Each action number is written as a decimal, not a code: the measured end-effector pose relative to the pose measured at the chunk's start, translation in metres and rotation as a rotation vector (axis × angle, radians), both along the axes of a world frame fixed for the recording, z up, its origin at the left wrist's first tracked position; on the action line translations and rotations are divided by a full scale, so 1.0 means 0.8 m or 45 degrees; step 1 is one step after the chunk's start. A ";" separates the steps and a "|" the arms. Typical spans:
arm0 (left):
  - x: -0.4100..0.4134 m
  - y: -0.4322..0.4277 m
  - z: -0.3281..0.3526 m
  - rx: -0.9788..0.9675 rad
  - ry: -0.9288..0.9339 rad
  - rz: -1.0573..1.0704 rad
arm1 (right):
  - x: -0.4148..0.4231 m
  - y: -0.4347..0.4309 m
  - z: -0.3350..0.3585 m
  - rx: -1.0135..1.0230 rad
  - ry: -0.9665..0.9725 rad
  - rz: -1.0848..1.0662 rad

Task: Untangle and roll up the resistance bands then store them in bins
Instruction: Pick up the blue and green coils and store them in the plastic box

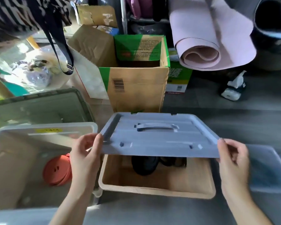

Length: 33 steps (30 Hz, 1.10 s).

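Storing, it seems: left hand [86,153] and right hand [234,158] grip the lid [159,137] over the bin [136,190]; next, seat it squarely

Nothing can be read with certainty: the tall cardboard box [136,95] carries a black barcode [118,85] on its front, and its raised inner flap [144,46] bears lines of small dark print and a red mark, all too blurred to make out. The green carton [179,78] behind it shows large white characters, partly hidden, and a small square code lower down. A yellow label [48,130] on the clear bin [3,135] has illegible dark writing.
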<state>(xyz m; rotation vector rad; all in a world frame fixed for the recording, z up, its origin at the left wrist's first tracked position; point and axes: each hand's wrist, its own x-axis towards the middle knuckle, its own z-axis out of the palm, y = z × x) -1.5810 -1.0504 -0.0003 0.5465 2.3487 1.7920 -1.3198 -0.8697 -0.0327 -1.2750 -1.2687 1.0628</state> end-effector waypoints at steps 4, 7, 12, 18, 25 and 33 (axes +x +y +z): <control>0.045 -0.045 -0.035 -0.347 -0.027 -0.106 | 0.028 -0.046 -0.031 -0.120 -0.261 0.132; 0.064 -0.058 -0.050 -0.510 0.117 -0.100 | 0.042 -0.061 -0.050 -0.173 -0.363 0.200; 0.068 -0.064 -0.055 -0.663 0.256 -0.164 | 0.060 -0.050 -0.072 -0.275 -0.387 0.278; 0.084 -0.060 -0.063 -0.698 0.312 -0.168 | 0.074 -0.034 -0.074 -0.366 -0.588 0.398; 0.070 -0.021 -0.085 -0.617 -0.117 -0.090 | 0.081 0.026 -0.058 -0.770 -0.629 0.428; 0.049 -0.001 -0.086 -0.635 -0.485 -0.042 | 0.068 0.047 -0.065 -0.983 -0.384 0.535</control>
